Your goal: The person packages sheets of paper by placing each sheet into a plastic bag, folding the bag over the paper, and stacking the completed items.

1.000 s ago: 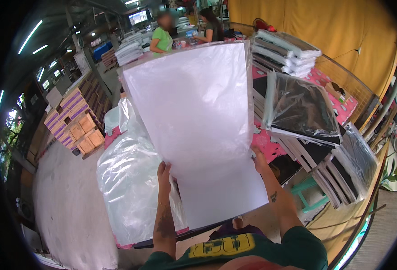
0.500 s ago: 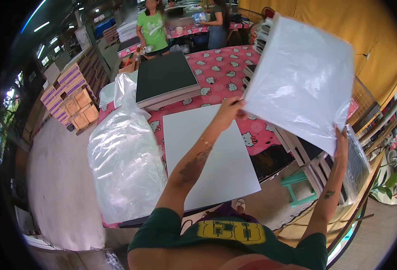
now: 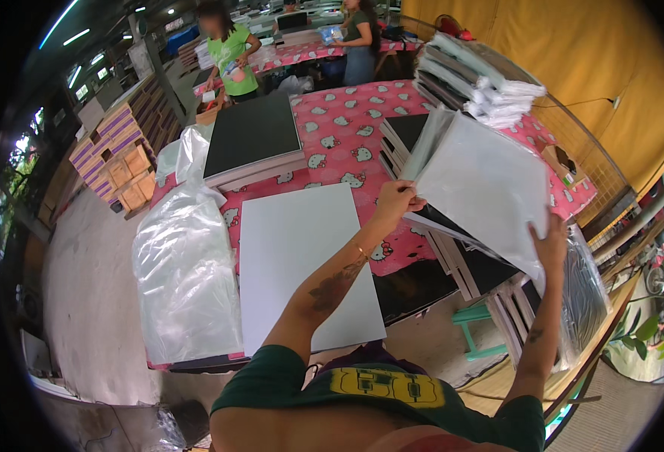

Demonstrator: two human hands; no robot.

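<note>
Bagged white panel point(image 3: 490, 184) now lower and further to the person's right than half a second ago, when it was raised high over the table edge; a second ago it filled the view straight ahead. It now lies tilted just above the stack of dark panels point(image 3: 452, 248) at the right of the pink patterned table point(image 3: 339, 143). Left hand point(image 3: 396, 202) pinches the near-left edge of the bagged panel, fingers closed on it; right hand point(image 3: 552, 245) clasps its near-right corner from below, thumb on top. Judged: the panel is being carried toward the stack, set-down not yet done, both hands bearing it. The bare white board point(image 3: 302, 260) lies flat on the table in front, untouched. Heap of clear plastic bags point(image 3: 185, 271) hangs over the table's left end. Two other people point(image 3: 230, 49) work at a far table
</note>
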